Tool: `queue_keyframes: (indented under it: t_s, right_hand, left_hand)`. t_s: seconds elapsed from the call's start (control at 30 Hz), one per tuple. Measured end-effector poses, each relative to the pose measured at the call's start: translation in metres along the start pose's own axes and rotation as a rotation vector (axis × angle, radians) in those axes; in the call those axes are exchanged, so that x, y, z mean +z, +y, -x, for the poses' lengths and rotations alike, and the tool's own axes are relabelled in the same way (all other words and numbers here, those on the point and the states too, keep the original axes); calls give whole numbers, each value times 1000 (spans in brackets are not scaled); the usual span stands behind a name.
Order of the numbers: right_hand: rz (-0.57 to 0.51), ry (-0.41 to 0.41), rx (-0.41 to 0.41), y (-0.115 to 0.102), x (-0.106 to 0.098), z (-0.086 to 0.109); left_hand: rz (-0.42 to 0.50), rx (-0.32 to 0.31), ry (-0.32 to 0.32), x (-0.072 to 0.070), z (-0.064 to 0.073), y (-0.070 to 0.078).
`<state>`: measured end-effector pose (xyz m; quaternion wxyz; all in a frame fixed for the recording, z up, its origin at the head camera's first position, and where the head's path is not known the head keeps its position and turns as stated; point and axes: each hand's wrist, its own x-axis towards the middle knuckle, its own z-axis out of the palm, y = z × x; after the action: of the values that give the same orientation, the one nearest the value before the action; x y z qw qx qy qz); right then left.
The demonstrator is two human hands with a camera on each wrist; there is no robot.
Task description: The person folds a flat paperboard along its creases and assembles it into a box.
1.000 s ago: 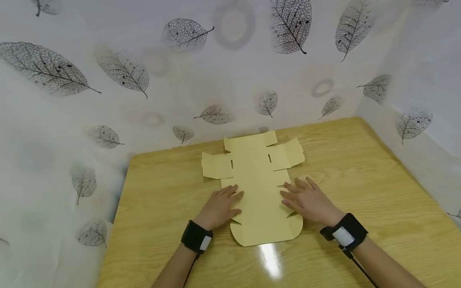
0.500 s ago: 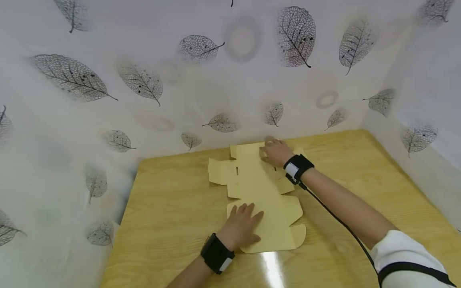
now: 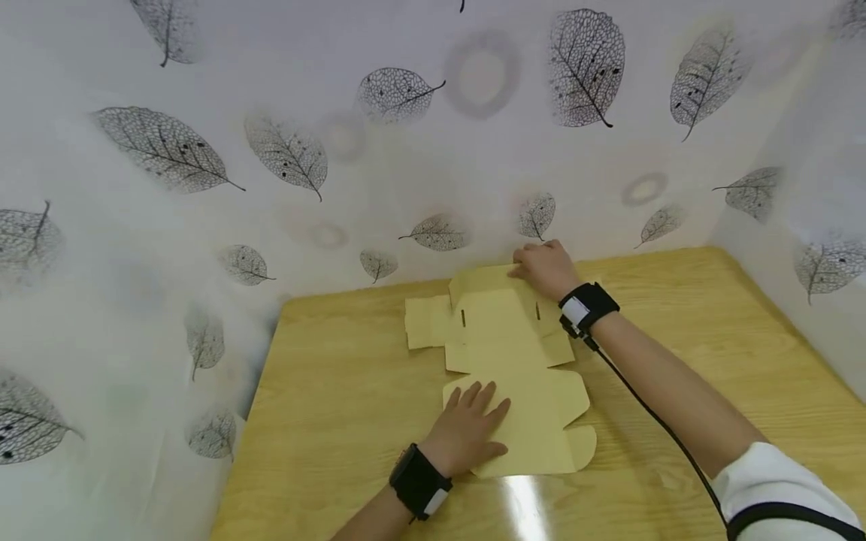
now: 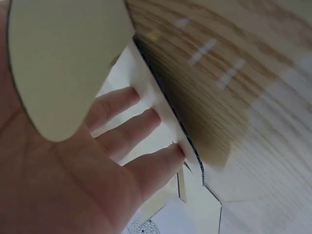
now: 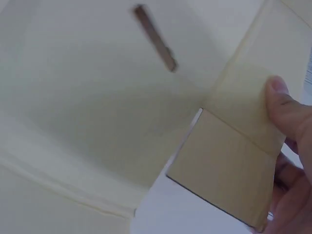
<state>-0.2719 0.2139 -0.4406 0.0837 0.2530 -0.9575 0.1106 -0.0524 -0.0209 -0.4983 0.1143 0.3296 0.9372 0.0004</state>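
Observation:
A flat cardboard box blank (image 3: 504, 323), pale yellow with side flaps and two slots, lies on the wooden table. My left hand (image 3: 467, 432) rests on its near left panel with fingers spread. In the left wrist view, the fingertips of the left hand (image 4: 73, 180) lie along the panel near its edge, and a rounded flap (image 4: 58, 63) covers part of the palm. At the far end, my right hand (image 3: 546, 267) pinches the end panel, which tilts up. The right wrist view has the thumb (image 5: 287, 109) on the panel's face and fingers behind, beside a folded small flap (image 5: 222, 165).
The wooden table (image 3: 338, 421) runs back to a leaf-patterned wall covering (image 3: 406, 165), close behind the blank's far end. A cable (image 3: 649, 409) trails from the right wristband (image 3: 588, 306) along the forearm.
My right hand has gone from the blank's right side to its far end and gripped the end panel, which has risen. My left hand has shifted nearer on the blank, staying flat.

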Motion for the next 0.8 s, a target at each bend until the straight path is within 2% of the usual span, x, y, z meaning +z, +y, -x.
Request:
queue_keyframes:
  t_s: [0.13,0.23,0.3,0.4,0.53,0.63,0.7,0.8]
  right_hand:
    - [-131,-22,-85,-15,-40,16]
    - [-196,-66,-128,-22,-51,27]
    - [-201,-77,-132,-24,-49,33]
    - [-201,-101,-82,-22,-43,40]
    - [-258,-189,-29,-20,-42,51]
    - [-273,-249,-79,-20,-44,60]
    - [-230,-243,-134,-21,-41,67]
    - [-138,-177,-179,-24,-34,77]
  left_hand:
    - [15,-6,4,-1,-7,-8]
    - [43,-17,-17,-4,-11,-16]
    - [70,-20,-37,-4,-13,-21]
    - [107,-11,-56,-3,-15,-24]
    - [173,6,-60,1,-17,-24]
    - [208,19,-50,3,-18,-24]
    - [258,38,-52,3,-18,-26]
    - [457,39,-77,-1,-16,-32]
